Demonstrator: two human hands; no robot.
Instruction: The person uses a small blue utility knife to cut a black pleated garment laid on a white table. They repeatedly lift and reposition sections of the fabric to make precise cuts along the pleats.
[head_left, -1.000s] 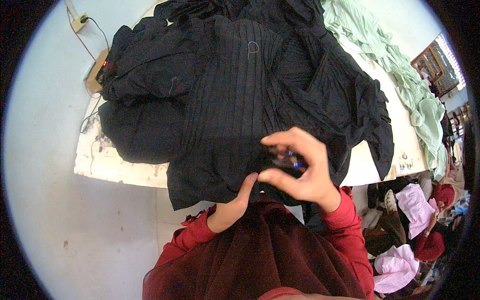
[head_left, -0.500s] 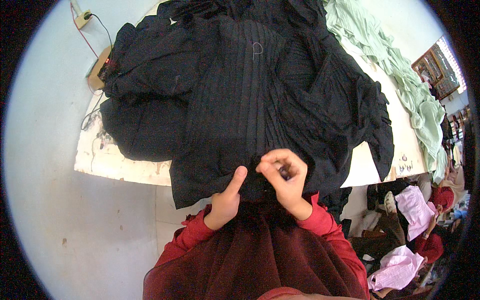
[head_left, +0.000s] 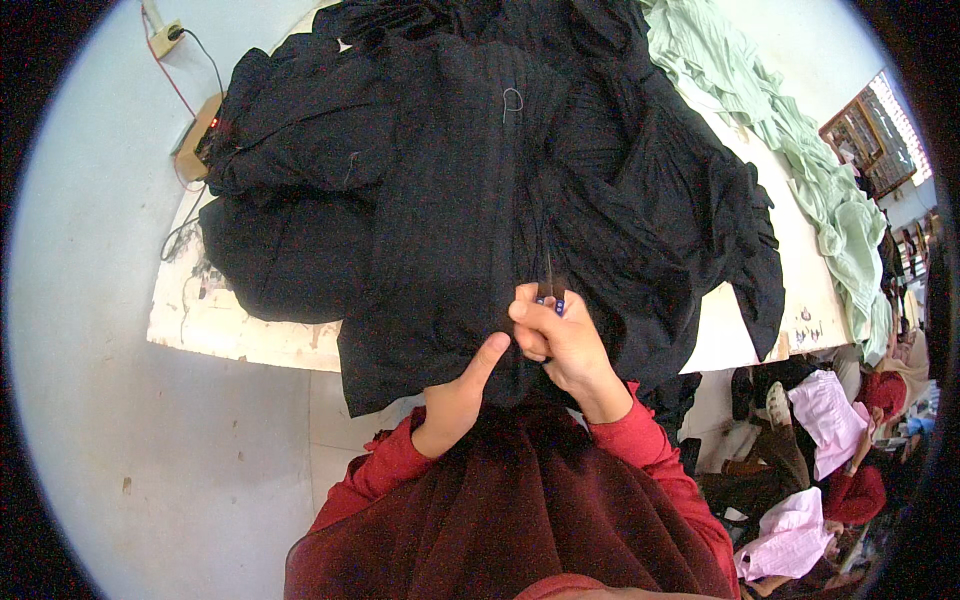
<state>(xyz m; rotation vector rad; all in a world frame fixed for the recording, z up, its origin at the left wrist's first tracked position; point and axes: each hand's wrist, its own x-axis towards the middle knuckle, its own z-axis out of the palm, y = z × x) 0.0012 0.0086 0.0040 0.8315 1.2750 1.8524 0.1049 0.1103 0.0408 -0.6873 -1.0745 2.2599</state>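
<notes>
A black garment (head_left: 430, 230) with lengthwise pleats lies spread over the table, its near edge hanging past the front. My left hand (head_left: 452, 402) grips that near part, thumb on top and fingers hidden under the cloth. Just right of it, my right hand (head_left: 572, 350) is closed around small thread snips (head_left: 549, 302) with a blue handle. Their metal blades point away from me, over the pleats. Whether the blades touch the cloth I cannot tell. A loose pale thread (head_left: 513, 99) curls on the upper part of the garment.
Light green pleated cloth (head_left: 800, 170) runs along the table's right edge. At the left are a wall socket (head_left: 166, 40) with cables and a brown box (head_left: 192, 145). The pale tabletop (head_left: 270, 335) shows at the front. People with pink cloth (head_left: 832, 420) sit at the lower right.
My right hand has turned from a pinch near the cloth to a grip with the snips' blades pointing forward. The left thumb has shifted slightly to the right.
</notes>
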